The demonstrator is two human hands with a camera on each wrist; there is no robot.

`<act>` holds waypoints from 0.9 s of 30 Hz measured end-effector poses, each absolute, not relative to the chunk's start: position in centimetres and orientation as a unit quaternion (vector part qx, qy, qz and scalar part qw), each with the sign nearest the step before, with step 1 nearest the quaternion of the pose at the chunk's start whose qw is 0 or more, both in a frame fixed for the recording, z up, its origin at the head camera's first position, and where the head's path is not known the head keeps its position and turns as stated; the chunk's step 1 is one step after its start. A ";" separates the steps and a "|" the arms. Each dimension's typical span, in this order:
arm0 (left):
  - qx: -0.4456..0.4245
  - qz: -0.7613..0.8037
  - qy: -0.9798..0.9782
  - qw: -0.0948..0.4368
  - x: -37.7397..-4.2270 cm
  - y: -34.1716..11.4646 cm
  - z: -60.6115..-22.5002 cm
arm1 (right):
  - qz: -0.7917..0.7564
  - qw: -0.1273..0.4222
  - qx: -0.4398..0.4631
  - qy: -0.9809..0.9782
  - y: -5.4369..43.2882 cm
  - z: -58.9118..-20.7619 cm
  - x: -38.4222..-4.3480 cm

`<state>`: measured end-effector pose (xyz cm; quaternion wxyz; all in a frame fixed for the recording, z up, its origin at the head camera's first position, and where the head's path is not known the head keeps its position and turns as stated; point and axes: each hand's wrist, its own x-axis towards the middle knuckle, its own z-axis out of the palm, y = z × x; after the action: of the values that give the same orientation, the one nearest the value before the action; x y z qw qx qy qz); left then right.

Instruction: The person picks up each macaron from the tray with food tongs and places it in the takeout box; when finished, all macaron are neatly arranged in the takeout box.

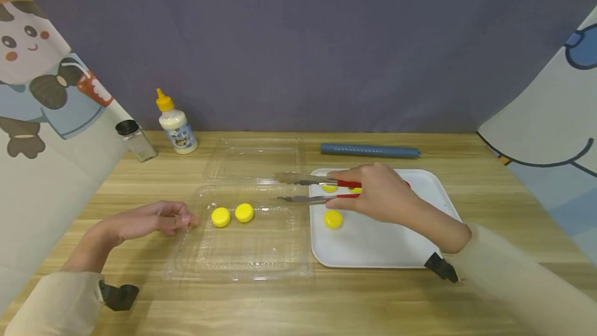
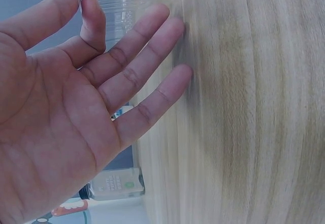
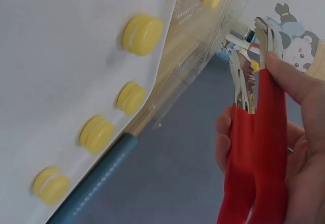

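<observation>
My left hand (image 1: 144,221) pinches the left edge of a clear plastic clamshell box (image 1: 252,248) between thumb and index finger; the other fingers (image 2: 137,76) extend loosely. The box lies with its lid folded back, and two yellow macarons (image 1: 221,217) sit in its left part. My right hand (image 1: 384,193) grips red-handled metal tongs (image 3: 271,132) above a white tray (image 1: 373,245). The tongs' tips are apart with nothing between them, pointing left over the box. Several yellow macarons (image 3: 143,34) stay on the tray, some partly hidden by the hand and tongs in the head view.
A blue-grey stick-shaped box (image 1: 370,150) lies behind the tray. At the back left stand a white squeeze bottle (image 1: 179,131) with a yellow cap and a clear jar (image 1: 140,144) with a black lid. A grey cloth wall (image 1: 298,56) rises behind the wooden table (image 1: 261,305).
</observation>
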<state>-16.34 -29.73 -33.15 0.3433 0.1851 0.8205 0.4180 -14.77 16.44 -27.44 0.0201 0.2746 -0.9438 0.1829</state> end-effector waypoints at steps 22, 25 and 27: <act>0.181 0.414 0.825 0.340 -16.2 -29.8 -33.2 | 0.173 0.021 0.204 -0.963 24.0 -29.0 -11.4; 0.179 0.414 0.825 0.339 -16.2 -29.7 -33.1 | 0.166 0.007 0.189 -0.968 24.3 -29.4 -11.0; 0.177 0.413 0.826 0.340 -16.2 -29.7 -33.1 | 0.164 0.000 0.177 -0.970 24.4 -29.7 -10.8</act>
<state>-16.21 -29.70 -33.10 0.3401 0.1771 0.8259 0.4133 -10.81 24.42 -29.72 -0.0004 0.1775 -0.9704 0.1640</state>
